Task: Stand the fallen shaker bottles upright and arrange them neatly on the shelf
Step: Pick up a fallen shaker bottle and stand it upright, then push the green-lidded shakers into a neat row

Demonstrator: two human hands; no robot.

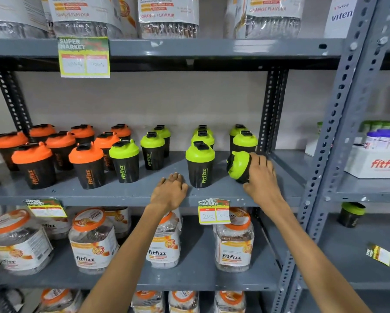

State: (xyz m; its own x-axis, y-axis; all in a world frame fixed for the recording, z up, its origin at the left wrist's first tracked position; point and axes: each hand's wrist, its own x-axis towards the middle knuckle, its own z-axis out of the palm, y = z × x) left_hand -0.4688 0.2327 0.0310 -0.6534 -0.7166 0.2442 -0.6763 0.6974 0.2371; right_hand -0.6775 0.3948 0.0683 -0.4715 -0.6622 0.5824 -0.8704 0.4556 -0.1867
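Observation:
On the grey middle shelf (121, 193), black shaker bottles stand upright: several with orange lids (86, 168) on the left, several with green lids (200, 164) in the middle and right. One green-lidded shaker (238, 166) lies tipped on its side at the right end, lid facing left. My right hand (260, 175) grips its black body from the right. My left hand (170, 188) rests on the shelf's front edge, fingers curled, holding nothing, just left of the front green shaker.
Perforated grey uprights (273, 109) bound the shelf on the right. Large Fitfizz jars (92, 240) fill the shelf below and bags the shelf above. Price tags (214, 211) hang from shelf edges. Another shaker (350, 214) stands in the neighbouring rack at right.

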